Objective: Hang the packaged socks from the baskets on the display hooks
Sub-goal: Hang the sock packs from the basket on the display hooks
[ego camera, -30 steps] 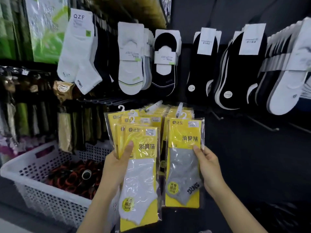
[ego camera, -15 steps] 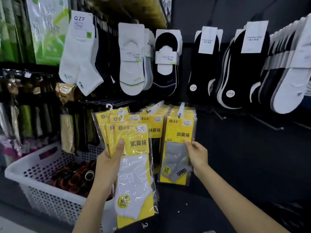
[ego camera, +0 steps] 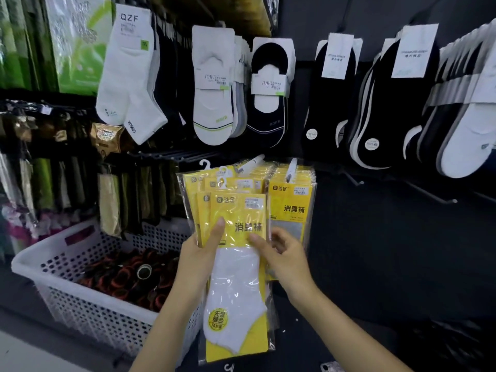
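Observation:
My left hand (ego camera: 200,253) grips a fanned stack of yellow sock packs (ego camera: 236,277), thumb on the front pack, which shows a white sock. My right hand (ego camera: 281,257) touches the right edge of that front pack, fingers pinching it. Behind it, a row of the same yellow packs (ego camera: 291,205) with a grey sock in front hangs on a white-tipped display hook (ego camera: 291,167). A second white-tipped hook (ego camera: 253,161) to its left also carries yellow packs.
A white perforated basket (ego camera: 61,261) with dark and red rolled items stands at lower left. White and black socks (ego camera: 214,87) hang on the row above. Bare hooks (ego camera: 429,194) stick out at the right. Green and dark packs hang at left.
My right hand let go of the grey-sock pack, which now hangs on the hook, and came back left to the front pack of the stack in my left hand.

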